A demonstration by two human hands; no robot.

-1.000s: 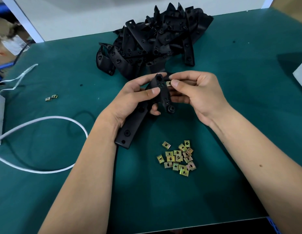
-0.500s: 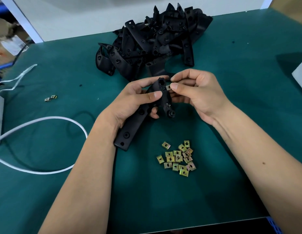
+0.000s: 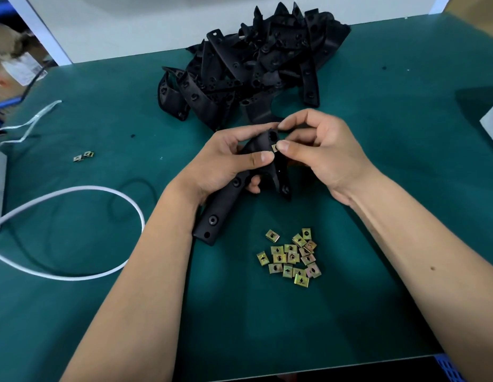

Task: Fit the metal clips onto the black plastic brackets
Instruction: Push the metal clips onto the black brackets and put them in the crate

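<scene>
— Green matting (image 3: pixel 377 133) covers the whole bench, with a white cable (image 3: pixel 113 194) looping at the left and a white wall behind. Where's the work?

— Mid-bench, held off the mat. The left hand (image 3: pixel 220 161) wraps the black bracket (image 3: pixel 226 199) round its middle, thumb laid across the face, long lower end angling down toward the mat. The right hand (image 3: pixel 322 153) pinches one metal clip (image 3: pixel 275 147) between thumb and forefinger, right at the bracket's upper edge.

— How will they handle?

— The bracket looks rigid moulded plastic, light, easy to brace one-handed. The clip is small, thin folded metal (springy, I'd guess, with edges that could bite), so hold it by its flat faces and push square; tilted, it may skid off.

— Supplies?

— Loose clips (image 3: pixel 292 257) lie clustered near the right forearm, two stray clips (image 3: pixel 84 156) far left, and the bracket pile (image 3: pixel 248 67) sits just beyond the hands.
</scene>
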